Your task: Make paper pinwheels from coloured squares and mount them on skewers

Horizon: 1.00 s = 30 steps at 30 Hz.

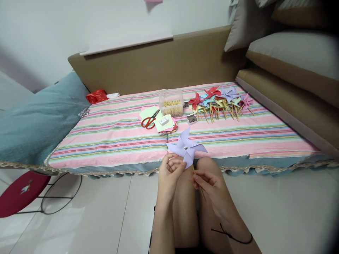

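Note:
A lilac paper pinwheel with a silver pin at its centre is held up above my knees. My left hand has its fingers curled at the lower left blades, the thumb against the paper. Below the blades, my right hand pinches the thin wooden stick, which slants down past the fingers. Ahead on the striped cloth are a stack of coloured paper, orange-handled scissors, a clear box of sticks and a small open box of pins.
Several pinwheels in mixed colours lie in a pile at the back right. A red plastic bag sits at the back left. Cushions rise on the right, and a red stool stands on the floor at the left.

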### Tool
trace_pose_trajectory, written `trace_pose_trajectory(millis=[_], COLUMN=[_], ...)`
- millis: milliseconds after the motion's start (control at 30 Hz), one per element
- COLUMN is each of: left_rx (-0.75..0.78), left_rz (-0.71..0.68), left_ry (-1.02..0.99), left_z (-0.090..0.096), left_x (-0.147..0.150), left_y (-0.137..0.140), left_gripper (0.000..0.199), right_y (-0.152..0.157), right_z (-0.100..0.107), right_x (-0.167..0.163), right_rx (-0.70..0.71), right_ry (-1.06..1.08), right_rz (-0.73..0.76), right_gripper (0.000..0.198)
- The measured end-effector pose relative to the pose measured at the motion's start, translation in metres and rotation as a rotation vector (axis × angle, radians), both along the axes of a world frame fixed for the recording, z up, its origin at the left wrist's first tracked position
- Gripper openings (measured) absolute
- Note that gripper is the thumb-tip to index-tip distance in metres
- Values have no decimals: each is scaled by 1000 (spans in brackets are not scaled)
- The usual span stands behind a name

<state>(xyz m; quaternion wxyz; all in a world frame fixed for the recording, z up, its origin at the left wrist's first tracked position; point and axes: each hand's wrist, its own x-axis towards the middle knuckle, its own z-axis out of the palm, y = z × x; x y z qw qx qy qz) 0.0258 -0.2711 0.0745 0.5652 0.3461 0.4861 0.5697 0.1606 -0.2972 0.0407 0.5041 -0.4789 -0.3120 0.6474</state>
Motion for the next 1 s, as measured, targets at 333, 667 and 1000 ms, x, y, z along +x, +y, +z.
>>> trace_pose_trajectory(millis=[333,667,1000], left_rx=[-38,-64,-17], left_rz=[-5,136,359], left_ry=[29,55,111], left_z=[-5,-8,-11], left_x=[5,5,-10], left_y=[3,5,4], left_gripper=[20,20,19], right_y=[1,0,-3], right_z=[8,8,0], right_x=[-2,-1,0], right_rx=[44,60,92], right_ry=[-111,-114,-244], right_rz=[112,242,354], right_gripper=[34,31,22])
